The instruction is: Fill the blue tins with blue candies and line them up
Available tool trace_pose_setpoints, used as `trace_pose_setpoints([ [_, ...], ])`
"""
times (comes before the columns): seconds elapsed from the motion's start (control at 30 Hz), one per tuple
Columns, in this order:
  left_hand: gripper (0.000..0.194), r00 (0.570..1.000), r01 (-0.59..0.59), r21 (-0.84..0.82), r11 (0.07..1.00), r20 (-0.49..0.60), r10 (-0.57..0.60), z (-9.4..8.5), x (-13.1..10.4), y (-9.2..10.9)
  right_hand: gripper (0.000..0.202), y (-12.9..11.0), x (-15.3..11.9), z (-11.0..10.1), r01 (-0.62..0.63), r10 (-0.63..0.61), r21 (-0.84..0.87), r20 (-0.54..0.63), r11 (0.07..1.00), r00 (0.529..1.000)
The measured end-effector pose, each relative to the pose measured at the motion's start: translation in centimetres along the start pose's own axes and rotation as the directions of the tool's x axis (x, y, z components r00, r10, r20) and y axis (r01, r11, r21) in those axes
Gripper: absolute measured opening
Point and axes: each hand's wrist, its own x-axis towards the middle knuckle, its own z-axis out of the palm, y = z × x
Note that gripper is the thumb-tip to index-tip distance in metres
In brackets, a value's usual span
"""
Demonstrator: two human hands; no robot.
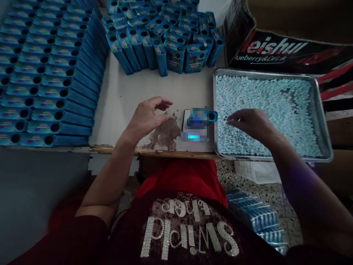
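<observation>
The one camera, worn on the head, faces forward and steeply down past the shirt (pixel 190 230) onto the tabletop (pixel 157 86), near enough that the left hand (pixel 150 117) and right hand (pixel 249 123) sit around mid-view and the box (pixel 275 51) runs out of frame.

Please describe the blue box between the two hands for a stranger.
Left of the rectangular metal tray of pale-blue pellets sits a flat device with a glowing display. The blue box lies on it, alone, unlike the blue boxes grouped behind.

We see blue boxes (pixel 173 55), pale aqua candies (pixel 256 95), a silver tray (pixel 323 117), a black carton (pixel 278 55) lettered red and white, and speckled floor (pixel 229 176).
</observation>
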Motion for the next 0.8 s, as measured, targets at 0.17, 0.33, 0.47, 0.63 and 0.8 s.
trace_pose_setpoints([
  [0.17,0.04,0.999,0.011,0.028,1.0,0.046,-0.012,0.9,0.4,1.5,0.022,2.1,-1.1,3.2,0.127,-0.108,-0.186,0.107,0.974,0.988],
  [0.33,0.038,0.999,-0.009,0.07,0.997,0.044,0.006,0.7,0.3,2.5,0.005,4.3,0.0,2.9,0.072,-0.06,-0.088,0.131,0.994,0.99],
  [0.47,0.038,1.0,-0.001,0.07,0.998,0.025,-0.001,0.4,0.4,1.8,0.02,2.7,0.0,0.6,-0.021,0.022,0.088,-0.014,0.996,1.0],
  [0.63,0.047,0.996,0.006,0.013,1.0,0.086,-0.007,0.8,0.9,2.5,0.019,-5.1,-0.1,-2.2,0.132,-0.105,0.206,-0.137,0.97,0.985],
  [0.8,0.068,0.986,-0.08,-0.02,0.997,0.147,0.082,2.2,1.6,2.7,0.02,-8.1,1.3,-1.8,0.309,-0.302,0.12,-0.072,0.944,0.951],
])
